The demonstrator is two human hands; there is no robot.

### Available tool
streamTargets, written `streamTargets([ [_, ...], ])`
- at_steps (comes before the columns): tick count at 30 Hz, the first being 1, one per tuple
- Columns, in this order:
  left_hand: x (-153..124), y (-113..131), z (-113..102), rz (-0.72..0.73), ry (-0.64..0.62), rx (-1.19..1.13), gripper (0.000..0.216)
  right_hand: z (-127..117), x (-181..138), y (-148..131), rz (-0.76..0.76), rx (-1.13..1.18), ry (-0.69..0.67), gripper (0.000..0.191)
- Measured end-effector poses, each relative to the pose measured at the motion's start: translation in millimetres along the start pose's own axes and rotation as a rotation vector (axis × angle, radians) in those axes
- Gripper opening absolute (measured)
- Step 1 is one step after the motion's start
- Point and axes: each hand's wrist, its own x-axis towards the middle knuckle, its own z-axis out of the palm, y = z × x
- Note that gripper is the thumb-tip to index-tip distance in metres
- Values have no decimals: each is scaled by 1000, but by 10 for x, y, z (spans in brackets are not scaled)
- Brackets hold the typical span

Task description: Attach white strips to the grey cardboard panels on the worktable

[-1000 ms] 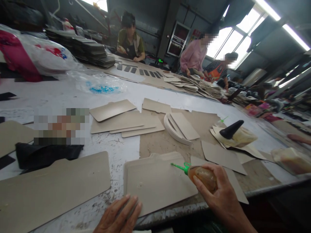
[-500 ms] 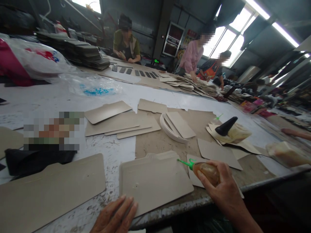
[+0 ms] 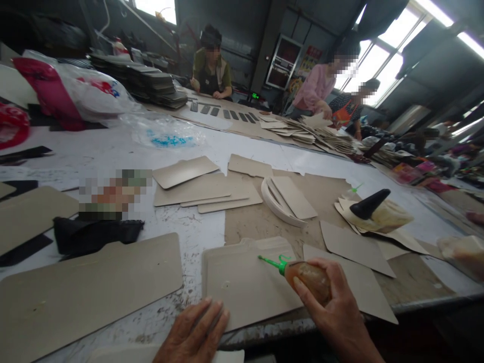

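Over beige board (image 3: 251,290), right hand (image 3: 338,305) grips translucent amber bottle (image 3: 310,280), green-tipped; left hand (image 3: 195,328) unclenched.

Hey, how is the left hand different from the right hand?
The left hand lies palm down with fingers stretched out; the right hand has its fingers curled. The left hand is at the edge of a beige panel; the right hand grips a squeeze bottle with a green nozzle. Both hands are bare.

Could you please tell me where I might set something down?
White tabletop between the brown sheet and the far panel pile is bare; so is the sheet between the curved strips and the near panel stack. Panels crowd the left hand and right hand.
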Motion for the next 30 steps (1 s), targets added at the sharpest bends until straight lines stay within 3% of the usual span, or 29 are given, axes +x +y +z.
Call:
streamTargets([
  [12, 58, 70, -51, -62, 23, -27, 38, 255, -7, -179, -144, 72, -48, 30],
  [22, 9, 18, 28, 4, 81, 13, 40, 428, -48, -545, -66, 283, -106, 27],
  [24, 16, 15, 33, 19, 108, -9, 41, 446, -36, -585, 8, 378, -142, 30],
  [26, 27, 42, -2, -45, 112, -85, 39, 424, -24, -589, 201, 606, -193, 36],
  [28, 33, 86, -73, -174, 136, -198, 37, 365, -27, -534, 418, 937, -197, 39],
  [30, 39, 125, -164, -347, 183, -311, 35, 298, -60, -415, 547, 1194, -108, 38],
])
